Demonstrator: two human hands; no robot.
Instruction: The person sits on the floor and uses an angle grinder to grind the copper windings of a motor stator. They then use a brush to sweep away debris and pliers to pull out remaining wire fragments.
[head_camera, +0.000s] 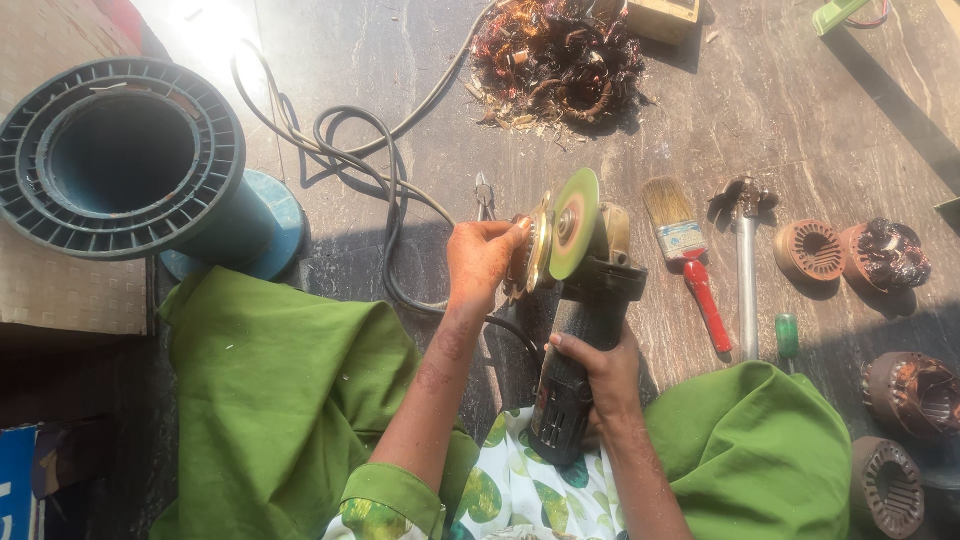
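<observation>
Grip: right hand (600, 372) is wrapped around the grinder (575, 375) body; left hand (480, 258) pinches a metal ring (528, 255) at the disc (573, 222).
Axis: grinder's length runs away from the lap, disc at the far end; ring lies left of the disc, nearer the left hand.
Spool (125, 160): large, blue, far left, on its side.
Box (15, 480): blue corner, bottom left, print unreadable.
Brush (685, 255): red handle, just right of the grinder.

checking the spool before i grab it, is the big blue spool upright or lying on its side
Lying on its side: the big blue spool shows its open round end to the camera, hollow core visible, and its far flange rests on the floor.
</observation>
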